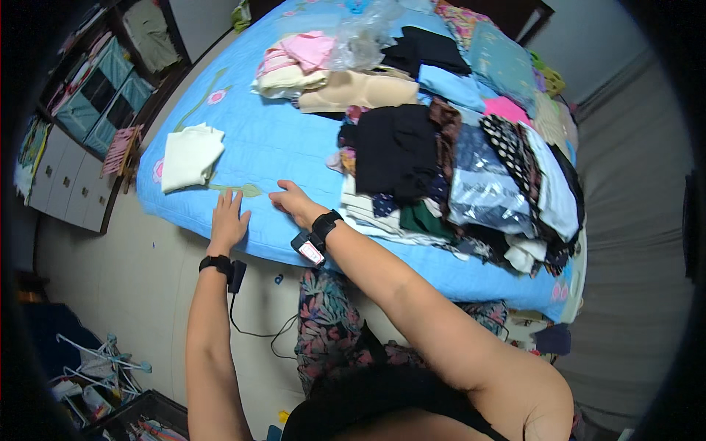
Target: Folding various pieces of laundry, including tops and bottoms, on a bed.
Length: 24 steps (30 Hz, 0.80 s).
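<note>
My left hand (230,220) rests at the front edge of the blue bedspread (272,143), its fingers apart and nothing in it. Just beyond it lies a folded cream-white garment (190,157), not touched by either hand. To the right, my right hand (296,203) is over the bedspread with fingers spread and no cloth in them. Right of that hand is a spread of clothes, with a folded black garment (396,151) on top and striped white cloth (360,208) under it. Both wrists wear black bands with small devices.
Farther back lie a beige bra (360,93), pink clothing (303,51) and a clear plastic bag (362,37). A plastic-wrapped package (489,187) sits among clothes at right. Drawers (70,180) stand at left; hangers (110,364) and a black crate (143,411) are lower left. A cable (257,334) hangs near my legs.
</note>
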Tool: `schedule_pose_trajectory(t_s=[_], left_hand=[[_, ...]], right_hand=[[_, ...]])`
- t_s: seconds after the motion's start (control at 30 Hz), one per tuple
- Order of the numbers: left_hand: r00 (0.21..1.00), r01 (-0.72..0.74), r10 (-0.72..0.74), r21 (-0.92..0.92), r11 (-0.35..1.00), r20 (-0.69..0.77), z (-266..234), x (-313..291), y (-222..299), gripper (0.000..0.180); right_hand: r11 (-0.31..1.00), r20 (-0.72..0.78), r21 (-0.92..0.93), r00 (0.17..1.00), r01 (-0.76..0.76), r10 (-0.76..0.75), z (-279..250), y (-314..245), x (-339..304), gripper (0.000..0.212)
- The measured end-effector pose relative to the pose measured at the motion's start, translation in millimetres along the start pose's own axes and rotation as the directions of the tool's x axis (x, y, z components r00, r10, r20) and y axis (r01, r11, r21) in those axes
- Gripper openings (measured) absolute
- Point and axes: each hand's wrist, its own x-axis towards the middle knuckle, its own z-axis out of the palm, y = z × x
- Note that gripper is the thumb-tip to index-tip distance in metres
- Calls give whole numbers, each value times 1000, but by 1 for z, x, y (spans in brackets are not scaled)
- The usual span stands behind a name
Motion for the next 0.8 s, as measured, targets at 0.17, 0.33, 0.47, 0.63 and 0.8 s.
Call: schedule_pose_trajectory(t_s=[0.17, 0.33, 0.47, 0.63, 0.8], left_hand=[[993, -80, 86, -79, 994, 83, 2, -33, 50, 64], [973, -133, 129, 4, 991, 191, 7, -48, 93, 59], [949, -165, 135, 83, 983, 286, 5, -61, 111, 49], [882, -127, 123, -23, 992, 455, -10, -78, 182, 40], [925, -115, 210, -292, 949, 317, -11, -68, 230, 41]], right_hand=[[996, -73, -91, 997, -25, 18, -69, -4, -70, 70], [984, -5, -175, 999, -36, 36, -117, 0, -139, 69], [997, -6, -73, 1000, -27, 27, -129, 0, -210, 59], [999, -81, 44, 997, 23, -20, -189, -8, -287, 49], [944, -165, 233, 966, 234, -199, -239, -22, -347, 38]])
